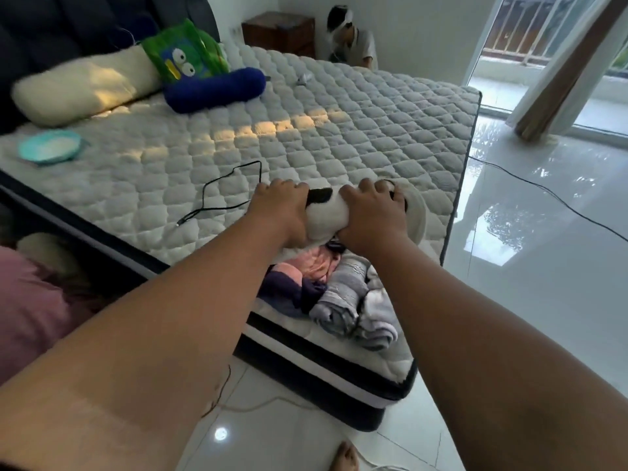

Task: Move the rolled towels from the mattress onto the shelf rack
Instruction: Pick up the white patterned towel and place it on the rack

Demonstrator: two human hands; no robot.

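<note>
Both hands clamped one white towel [327,212] at frame centre, on the mattress [306,141] near its corner: left hand [282,205] and right hand [370,212] had fingers curled over the roll. More rolls [339,294] lay lower centre. Rack wasn't in view. Best to squeeze evenly from both ends and lift level, so it wouldn't unroll.

I am in a home bedroom: pillows [81,90] on the quilted mattress [306,137], a wooden nightstand [278,34] beyond it.
</note>
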